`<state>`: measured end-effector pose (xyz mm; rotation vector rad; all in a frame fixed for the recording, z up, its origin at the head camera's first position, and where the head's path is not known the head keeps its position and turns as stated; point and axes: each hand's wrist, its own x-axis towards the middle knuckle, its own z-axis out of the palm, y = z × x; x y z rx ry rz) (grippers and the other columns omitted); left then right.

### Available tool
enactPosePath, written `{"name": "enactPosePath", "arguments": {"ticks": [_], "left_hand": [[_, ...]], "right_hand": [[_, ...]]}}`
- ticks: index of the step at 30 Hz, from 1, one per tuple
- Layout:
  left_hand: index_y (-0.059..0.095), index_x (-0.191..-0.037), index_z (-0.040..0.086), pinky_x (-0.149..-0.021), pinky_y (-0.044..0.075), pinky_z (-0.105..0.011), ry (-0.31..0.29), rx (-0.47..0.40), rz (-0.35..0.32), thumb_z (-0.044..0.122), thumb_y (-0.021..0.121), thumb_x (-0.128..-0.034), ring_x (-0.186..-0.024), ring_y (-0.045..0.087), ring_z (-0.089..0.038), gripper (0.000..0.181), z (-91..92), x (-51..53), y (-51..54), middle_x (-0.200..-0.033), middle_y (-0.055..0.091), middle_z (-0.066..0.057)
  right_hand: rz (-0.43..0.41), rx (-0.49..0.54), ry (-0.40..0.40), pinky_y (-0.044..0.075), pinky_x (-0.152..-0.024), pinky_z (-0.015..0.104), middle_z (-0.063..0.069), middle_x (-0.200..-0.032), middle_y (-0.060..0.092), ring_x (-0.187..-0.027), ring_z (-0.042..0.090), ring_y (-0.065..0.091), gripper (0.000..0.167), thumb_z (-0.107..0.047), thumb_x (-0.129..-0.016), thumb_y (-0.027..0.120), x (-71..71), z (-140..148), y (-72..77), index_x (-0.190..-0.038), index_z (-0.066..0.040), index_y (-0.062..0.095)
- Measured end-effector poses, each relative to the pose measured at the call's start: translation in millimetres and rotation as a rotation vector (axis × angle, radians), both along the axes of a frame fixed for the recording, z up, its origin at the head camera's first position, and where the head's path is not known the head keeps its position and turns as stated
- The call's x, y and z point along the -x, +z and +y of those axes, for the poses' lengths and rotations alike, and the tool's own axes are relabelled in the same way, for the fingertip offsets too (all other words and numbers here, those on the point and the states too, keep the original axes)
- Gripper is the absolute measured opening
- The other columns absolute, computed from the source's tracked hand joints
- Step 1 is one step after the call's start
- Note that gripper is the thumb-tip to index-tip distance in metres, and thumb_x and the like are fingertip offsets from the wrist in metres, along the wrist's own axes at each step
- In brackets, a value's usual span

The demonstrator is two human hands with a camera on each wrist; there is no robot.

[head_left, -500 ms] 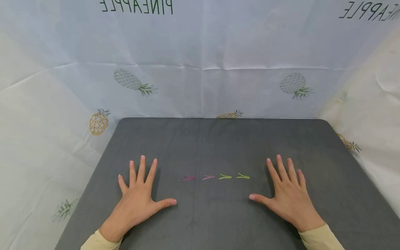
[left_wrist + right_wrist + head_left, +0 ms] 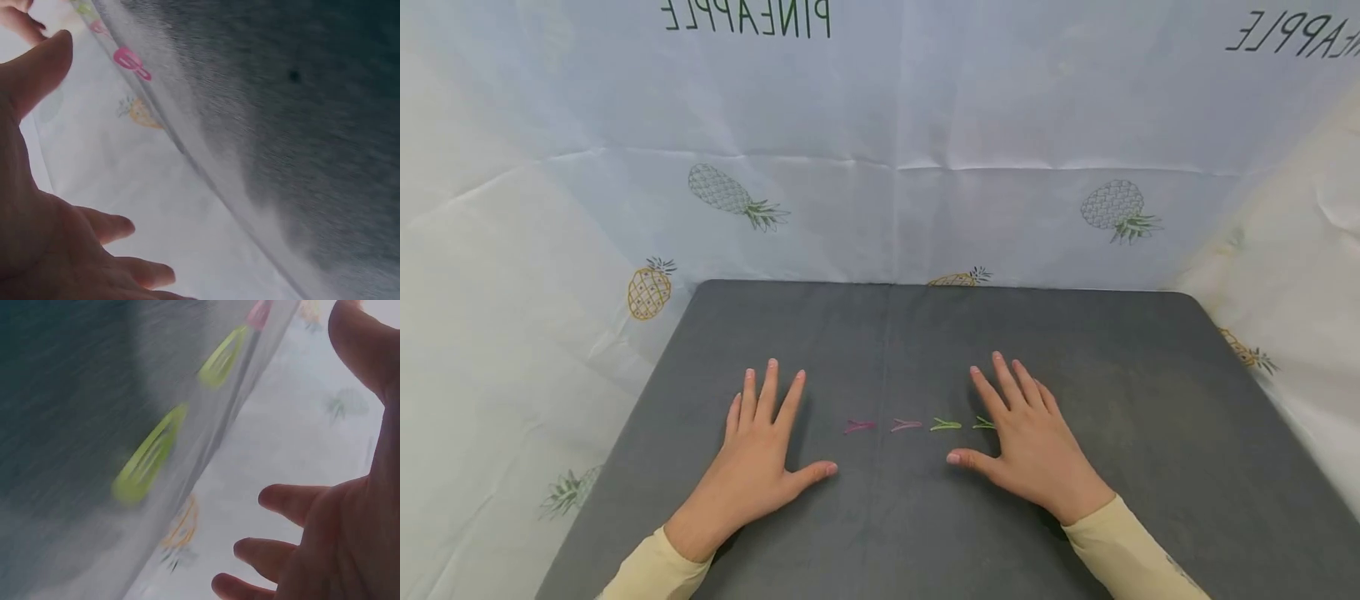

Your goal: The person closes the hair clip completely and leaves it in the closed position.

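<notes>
Several snap hair clips lie in a row on the dark grey table: a magenta clip [image 2: 859, 427], a pink clip [image 2: 906, 425], a green clip [image 2: 946, 424] and, at the right end, another green clip [image 2: 983, 422]. My right hand [image 2: 1037, 446], fingers spread and nothing held, hovers by that last clip and partly covers it in the head view. To the left of the magenta clip is my left hand [image 2: 752, 462], also spread and holding nothing. Both green clips [image 2: 150, 456] show blurred in the right wrist view.
The grey table [image 2: 1150, 400] has rounded far corners. White cloth [image 2: 850, 217] printed with pineapples hangs behind it and along both sides.
My right hand has moved left, over to the right-hand green clip. The left hand has shifted slightly right and forward. The clips lie as before, and the head view has turned slightly.
</notes>
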<state>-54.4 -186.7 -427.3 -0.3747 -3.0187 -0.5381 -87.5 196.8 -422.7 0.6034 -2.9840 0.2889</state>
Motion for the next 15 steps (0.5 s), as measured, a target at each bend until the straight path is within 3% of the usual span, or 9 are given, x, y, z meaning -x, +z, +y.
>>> {"name": "enactPosePath", "arguments": {"ticks": [6, 15], "left_hand": [[0.02, -0.174, 0.014, -0.124, 0.033, -0.071, -0.046, 0.039, 0.029, 0.063, 0.085, -0.0867, -0.166, 0.012, -0.052, 0.119, 9.2, 6.7, 3.5, -0.182, 0.005, -0.021], [0.05, -0.161, 0.006, -0.112, 0.053, -0.06, -0.132, 0.115, 0.044, 0.051, 0.084, -0.0927, -0.155, 0.047, -0.042, 0.088, 28.9, 12.4, 1.7, -0.169, 0.044, -0.022]], "right_hand": [[0.061, -0.023, 0.118, 0.037, -0.124, 0.065, 0.02, -0.177, 0.03, -0.161, 0.046, 0.034, 0.108, -0.081, -0.087, 0.07, 13.3, -41, 4.7, -0.167, -0.013, 0.043], [0.138, -0.059, 0.254, 0.054, -0.111, 0.056, 0.017, -0.154, 0.062, -0.14, 0.037, 0.062, 0.076, -0.063, -0.093, 0.078, 17.6, -97, 2.1, -0.15, -0.013, 0.065]]}}
